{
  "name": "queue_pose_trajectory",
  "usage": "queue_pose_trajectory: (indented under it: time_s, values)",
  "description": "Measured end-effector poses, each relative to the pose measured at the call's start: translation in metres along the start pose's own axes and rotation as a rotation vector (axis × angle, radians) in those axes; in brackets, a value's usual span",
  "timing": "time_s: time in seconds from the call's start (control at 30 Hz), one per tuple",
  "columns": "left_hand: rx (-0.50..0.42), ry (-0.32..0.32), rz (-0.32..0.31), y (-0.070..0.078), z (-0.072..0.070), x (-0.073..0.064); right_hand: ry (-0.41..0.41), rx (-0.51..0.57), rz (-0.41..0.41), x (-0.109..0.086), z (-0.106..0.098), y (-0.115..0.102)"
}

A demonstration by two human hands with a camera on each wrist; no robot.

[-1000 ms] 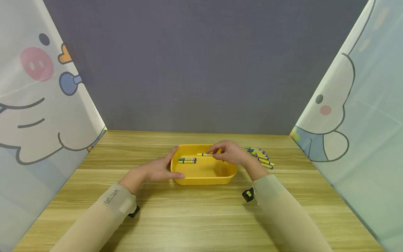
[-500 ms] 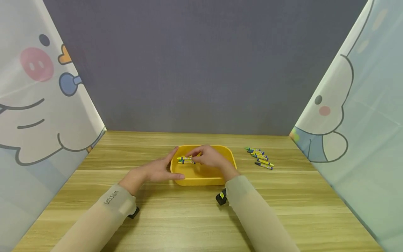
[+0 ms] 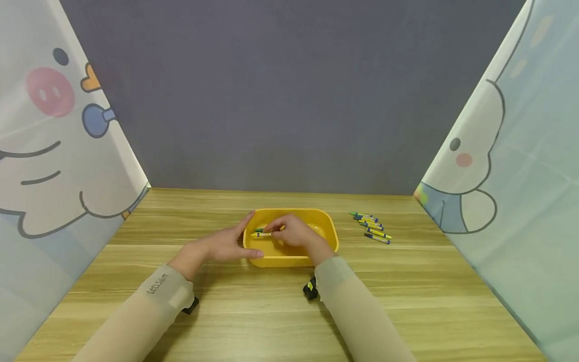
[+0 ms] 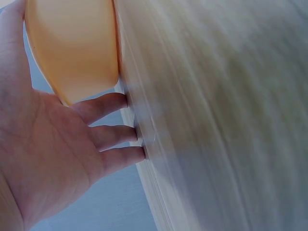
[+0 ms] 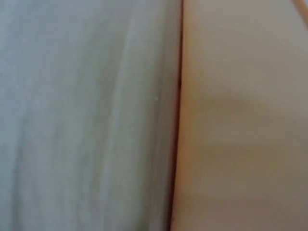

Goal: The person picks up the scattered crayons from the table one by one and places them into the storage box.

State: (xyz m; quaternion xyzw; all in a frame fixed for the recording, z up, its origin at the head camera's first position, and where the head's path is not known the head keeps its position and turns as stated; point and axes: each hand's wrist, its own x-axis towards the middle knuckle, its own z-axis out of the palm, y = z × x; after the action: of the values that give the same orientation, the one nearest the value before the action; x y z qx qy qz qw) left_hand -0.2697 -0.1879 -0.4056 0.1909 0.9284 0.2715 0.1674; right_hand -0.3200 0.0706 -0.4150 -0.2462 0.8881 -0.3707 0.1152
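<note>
Setting a crayon in place looks like the step in hand: the right hand [image 3: 291, 232] reaches into the yellow tray [image 3: 294, 261], thumb and fingers pinching a yellow-tipped crayon [image 3: 261, 235] low in the tray's left part. Just beyond it on the far side shows the green tip of another crayon [image 3: 259, 230]; the rest of that one is hidden, and whether more lie under the fingers cannot be told. The right wrist view shows no fingers, only tray wall and table [image 5: 86, 120].

The left hand [image 3: 226, 244] is spread wide at the tray's left end, thumb along the near rim, seemingly steadying it; it holds no crayon. To the right of the tray, well apart from it, a loose row of crayons [image 3: 373, 226] lies on the table. As a judgement, the next move calls for lining up the pinched crayon with its neighbour, loosening the fingertips and lifting clear without dragging it.

For writing, the left sleeve [image 3: 149, 306] bears dark lettering that seems to read "LetsSlim". The crayons have yellow wrappers with blue bands, but any print or brand is too small to read.
</note>
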Motion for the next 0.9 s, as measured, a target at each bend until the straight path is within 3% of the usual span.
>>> queue_pose_trajectory:
  time_s: [0.23, 0.5, 0.9]
  values:
    - [0.004, 0.0, 0.001, -0.0016, 0.0004, 0.0016, -0.007, -0.038, 0.038, -0.0002, 0.0036, -0.0015]
    - [0.023, 0.012, 0.001, -0.0014, -0.0003, 0.0034, -0.004, -0.134, 0.006, 0.001, 0.0021, -0.0014]
    - [0.019, 0.006, 0.0, -0.0008, -0.0003, 0.0034, 0.005, -0.154, 0.003, 0.0014, 0.0014, -0.0024]
